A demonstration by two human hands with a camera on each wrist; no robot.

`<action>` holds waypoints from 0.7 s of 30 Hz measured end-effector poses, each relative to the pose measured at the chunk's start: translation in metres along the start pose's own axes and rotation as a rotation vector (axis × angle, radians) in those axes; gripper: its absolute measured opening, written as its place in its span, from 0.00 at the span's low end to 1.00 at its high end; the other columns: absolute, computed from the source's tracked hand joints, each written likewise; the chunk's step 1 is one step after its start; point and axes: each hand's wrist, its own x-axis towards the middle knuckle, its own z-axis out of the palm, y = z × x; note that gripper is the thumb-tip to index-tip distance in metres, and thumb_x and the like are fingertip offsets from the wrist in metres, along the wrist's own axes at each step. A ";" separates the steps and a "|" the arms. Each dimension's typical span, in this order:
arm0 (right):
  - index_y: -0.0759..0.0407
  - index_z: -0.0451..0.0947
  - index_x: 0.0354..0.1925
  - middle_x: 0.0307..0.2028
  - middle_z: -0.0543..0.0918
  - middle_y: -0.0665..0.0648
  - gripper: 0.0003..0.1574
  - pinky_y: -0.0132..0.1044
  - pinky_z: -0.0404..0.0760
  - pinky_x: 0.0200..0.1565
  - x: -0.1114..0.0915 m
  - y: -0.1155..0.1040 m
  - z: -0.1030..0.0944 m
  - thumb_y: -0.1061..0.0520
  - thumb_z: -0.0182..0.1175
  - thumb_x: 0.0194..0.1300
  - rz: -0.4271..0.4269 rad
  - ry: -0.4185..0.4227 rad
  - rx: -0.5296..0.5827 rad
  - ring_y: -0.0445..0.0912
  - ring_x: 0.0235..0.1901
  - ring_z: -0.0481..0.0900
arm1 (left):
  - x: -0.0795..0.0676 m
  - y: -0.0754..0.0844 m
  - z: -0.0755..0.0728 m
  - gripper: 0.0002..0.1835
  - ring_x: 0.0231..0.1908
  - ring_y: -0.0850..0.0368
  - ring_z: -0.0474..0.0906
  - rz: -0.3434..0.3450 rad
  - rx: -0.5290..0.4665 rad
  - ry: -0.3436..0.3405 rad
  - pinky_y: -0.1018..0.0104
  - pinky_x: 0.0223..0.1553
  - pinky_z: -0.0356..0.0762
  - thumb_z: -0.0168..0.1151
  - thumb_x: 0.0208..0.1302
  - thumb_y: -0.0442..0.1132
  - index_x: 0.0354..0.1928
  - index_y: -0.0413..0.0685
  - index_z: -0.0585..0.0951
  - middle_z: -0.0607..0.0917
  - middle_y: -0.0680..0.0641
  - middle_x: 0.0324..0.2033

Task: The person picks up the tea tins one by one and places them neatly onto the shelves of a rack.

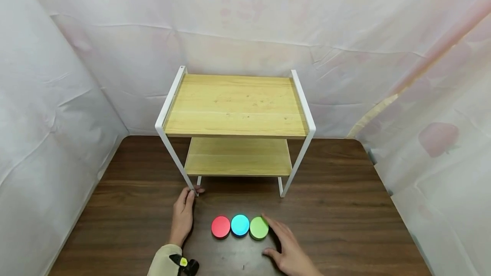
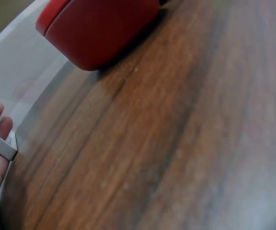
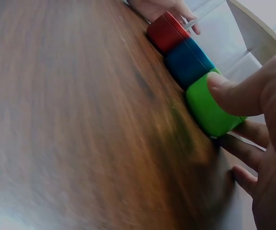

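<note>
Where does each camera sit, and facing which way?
Head: head-worn, facing forward and down at the shelf; left hand, right hand and left sleeve show.
Left wrist: worn there, looking across the table, red cylinder at top, left hand at left edge.
Right wrist: worn there, looking across the green cylinder, blue cylinder and red cylinder; right hand near, left hand beyond.
Head and right wrist share both hands.

Toward the back edge of the table (image 1: 356,212), a shelf unit (image 1: 234,105). Before it, midway between side edges, in a row: left tub (image 1: 220,226), middle tub (image 1: 240,225), right tub (image 1: 258,228). At the unit's left front foot, left hand (image 1: 182,218); right of the row, right hand (image 1: 288,250).
</note>
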 end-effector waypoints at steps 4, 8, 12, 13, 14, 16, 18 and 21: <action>0.40 0.62 0.81 0.74 0.75 0.47 0.57 0.58 0.76 0.65 0.001 0.001 0.006 0.55 0.77 0.60 0.035 0.005 0.032 0.56 0.69 0.75 | 0.003 -0.003 0.003 0.17 0.54 0.67 0.83 0.009 -0.065 0.042 0.78 0.57 0.74 0.47 0.85 0.41 0.54 0.39 0.83 0.90 0.37 0.46; 0.40 0.64 0.79 0.73 0.75 0.46 0.52 0.59 0.75 0.65 0.003 0.001 0.009 0.54 0.75 0.63 0.074 0.011 0.078 0.55 0.70 0.73 | 0.006 -0.001 0.005 0.16 0.49 0.68 0.84 -0.021 -0.088 0.074 0.80 0.56 0.75 0.49 0.85 0.40 0.48 0.35 0.84 0.89 0.35 0.42; 0.43 0.68 0.77 0.71 0.78 0.44 0.49 0.54 0.74 0.64 0.007 0.001 0.013 0.53 0.76 0.62 0.066 0.048 0.091 0.51 0.68 0.73 | 0.008 -0.002 0.005 0.16 0.46 0.70 0.84 -0.034 -0.051 0.090 0.81 0.54 0.75 0.50 0.84 0.39 0.45 0.37 0.84 0.90 0.36 0.39; 0.44 0.69 0.77 0.70 0.78 0.44 0.48 0.54 0.73 0.64 0.008 0.002 0.014 0.53 0.76 0.61 0.060 0.056 0.093 0.50 0.67 0.74 | 0.007 -0.002 0.005 0.16 0.46 0.70 0.84 -0.031 -0.039 0.093 0.81 0.54 0.75 0.50 0.84 0.39 0.45 0.37 0.84 0.90 0.37 0.39; 0.45 0.70 0.76 0.69 0.79 0.44 0.48 0.53 0.73 0.64 0.008 0.002 0.015 0.53 0.76 0.61 0.054 0.065 0.089 0.49 0.66 0.74 | 0.007 -0.003 0.005 0.15 0.46 0.70 0.84 -0.026 -0.037 0.096 0.81 0.53 0.75 0.50 0.84 0.39 0.45 0.37 0.84 0.90 0.37 0.38; 0.46 0.72 0.75 0.68 0.80 0.43 0.46 0.53 0.72 0.64 0.009 0.003 0.017 0.52 0.76 0.61 0.049 0.082 0.089 0.48 0.65 0.75 | 0.006 -0.004 0.006 0.15 0.45 0.69 0.84 -0.018 -0.026 0.106 0.81 0.52 0.75 0.50 0.84 0.38 0.45 0.38 0.84 0.90 0.38 0.37; 0.45 0.72 0.74 0.67 0.80 0.42 0.44 0.54 0.72 0.64 0.009 0.002 0.018 0.51 0.76 0.62 0.067 0.083 0.101 0.49 0.66 0.75 | 0.005 -0.005 0.007 0.15 0.44 0.69 0.84 -0.013 -0.028 0.114 0.81 0.51 0.75 0.50 0.84 0.38 0.44 0.39 0.84 0.90 0.39 0.36; 0.46 0.72 0.74 0.67 0.80 0.43 0.45 0.55 0.71 0.65 0.009 0.001 0.019 0.53 0.77 0.61 0.092 0.096 0.125 0.50 0.67 0.75 | 0.006 -0.004 0.010 0.14 0.44 0.69 0.83 -0.027 -0.020 0.126 0.80 0.51 0.75 0.50 0.84 0.37 0.45 0.39 0.84 0.90 0.38 0.37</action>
